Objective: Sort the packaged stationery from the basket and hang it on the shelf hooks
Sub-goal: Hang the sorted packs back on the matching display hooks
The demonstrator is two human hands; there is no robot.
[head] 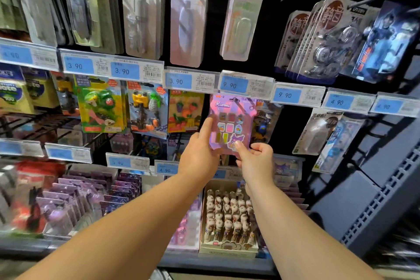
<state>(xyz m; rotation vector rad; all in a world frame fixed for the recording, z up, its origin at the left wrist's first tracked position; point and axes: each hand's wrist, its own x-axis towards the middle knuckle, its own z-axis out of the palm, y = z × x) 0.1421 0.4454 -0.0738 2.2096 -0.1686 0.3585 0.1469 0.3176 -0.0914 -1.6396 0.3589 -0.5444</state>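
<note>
The pointing finger (208, 125) lay straight up the side of the pink pack (231, 125). The other fingers of the left hand (200, 154) curled round its bottom corner. The right hand (256, 161) pinched the other bottom corner with its thumb (241, 146). The pack's top was at a hook (236, 99), just under a blue 9.90 price tag (234, 85) and beside a fruit pack (185, 113).

Pink-and-purple Kuromi packet (230, 124) with pastel squares; blue price tags (178, 81) line the black shelf (293, 120).
</note>
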